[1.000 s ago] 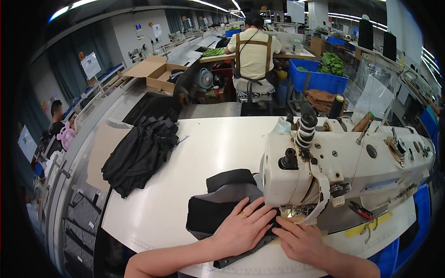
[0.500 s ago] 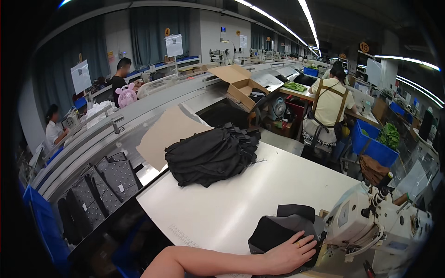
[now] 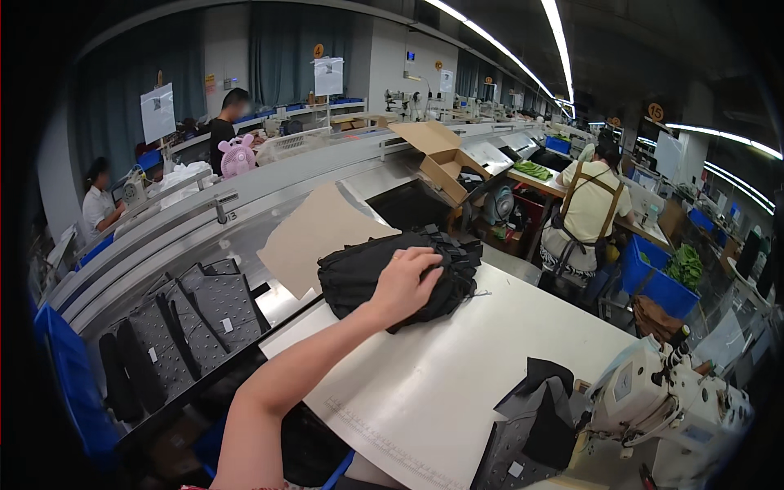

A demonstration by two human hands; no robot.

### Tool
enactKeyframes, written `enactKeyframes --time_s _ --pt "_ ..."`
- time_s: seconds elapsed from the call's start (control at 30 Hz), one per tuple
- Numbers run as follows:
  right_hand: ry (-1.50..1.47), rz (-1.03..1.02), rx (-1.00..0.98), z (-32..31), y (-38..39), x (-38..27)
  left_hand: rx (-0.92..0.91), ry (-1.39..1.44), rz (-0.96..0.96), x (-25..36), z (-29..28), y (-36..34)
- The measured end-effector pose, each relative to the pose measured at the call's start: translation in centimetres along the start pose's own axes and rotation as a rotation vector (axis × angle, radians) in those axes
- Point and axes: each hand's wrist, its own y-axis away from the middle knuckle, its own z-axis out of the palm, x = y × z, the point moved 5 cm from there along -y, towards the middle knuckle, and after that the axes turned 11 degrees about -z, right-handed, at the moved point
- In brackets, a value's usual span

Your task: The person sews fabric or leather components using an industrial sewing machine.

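Note:
Coming in from the lower left, my left hand (image 3: 404, 283) is over the top of a bundled stack of black fabric pieces (image 3: 351, 282). Its fingers are bent, with a gap between them and the thumb, and no piece shows lifted in it. The stack lies on the white sewing table (image 3: 425, 384). At the table's near right, a dark grey dotted fabric panel (image 3: 510, 445) with a black piece (image 3: 554, 425) folded over it lies beside the white sewing machine (image 3: 661, 400). My right hand is not in view.
Left of the table, dark dotted panels (image 3: 216, 306) lie on a metal surface, beside a blue bin (image 3: 69, 384). A brown cardboard sheet (image 3: 314, 233) is behind the stack, an open carton (image 3: 445, 167) farther back. A person (image 3: 592, 196) sits ahead on the right.
My left hand has left the fabric by the sewing machine and moved up and left onto the black stack. The fabric by the machine now lies uncovered, its dotted side showing. The view has shifted slightly.

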Motion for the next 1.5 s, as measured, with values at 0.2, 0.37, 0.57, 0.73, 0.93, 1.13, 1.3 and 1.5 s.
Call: enactKeyframes --time_s 0.2,0.37,0.57,0.73,0.93,1.13,1.3,1.5 --pt "0.745 0.173 0.43 -2.2 -0.2 9.3 -0.198 -0.297 -0.275 -11.1 3.7 -2.8" --pt "0.896 0.484 -0.097 -1.1 0.1 17.2 0.177 0.697 -0.682 -13.5 0.1 -3.3" --pt "0.752 0.25 0.258 -1.3 1.2 15.6 0.25 1.214 -0.442 -7.9 -9.6 -3.5" --pt "0.519 0.042 0.517 -2.7 -2.5 11.6 -0.26 1.316 -0.282 4.3 -8.5 1.7" --pt "0.201 0.086 0.959 -3.1 -5.6 11.3 -0.688 1.422 -0.387 14.0 -3.3 11.0" --pt "0.036 0.094 0.967 -2.3 -4.5 10.6 -0.831 1.434 -0.644 14.7 -2.4 13.5" --pt "-0.074 0.125 0.97 -2.2 -3.1 10.1 -0.987 1.448 -0.483 14.5 -4.9 13.1" --pt "0.062 0.118 0.915 -1.9 -2.6 10.4 -0.82 0.912 -0.226 15.2 -6.2 12.8"
